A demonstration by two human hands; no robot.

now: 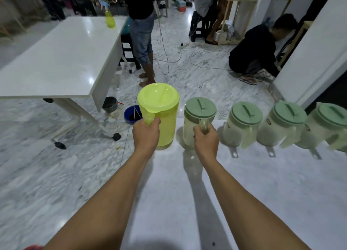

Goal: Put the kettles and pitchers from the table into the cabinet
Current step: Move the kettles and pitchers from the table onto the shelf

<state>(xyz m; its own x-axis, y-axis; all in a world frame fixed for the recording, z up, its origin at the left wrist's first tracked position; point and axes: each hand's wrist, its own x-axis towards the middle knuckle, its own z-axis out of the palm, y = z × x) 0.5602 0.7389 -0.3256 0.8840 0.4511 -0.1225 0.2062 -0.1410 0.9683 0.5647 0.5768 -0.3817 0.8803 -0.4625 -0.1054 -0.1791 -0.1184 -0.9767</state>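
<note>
1. Nearest the camera, two bare forearms reach up the middle of the frame over the white worktop, each ending at a pitcher handle.
2. The left hand has its fingers wrapped closed around the handle of the yellow-green pitcher, which stands at the worktop's left far corner, centre frame.
3. The right hand has its fingers curled closed around the handle of the clear pitcher with a green lid, just right of the yellow one.
4. Three more green-lidded pitchers stand in a row along the far edge toward the right of the frame, handles facing the camera; they look blurred.
5. The step in hand appears to be lifting both pitchers at once. Doing it well likely means raising them straight up and keeping them level so the lids stay seated, and clearing the neighbouring pitcher on the right before swinging away.
6. The cabinet is not clearly identifiable; a white panel at the right edge may be part of it.
</note>
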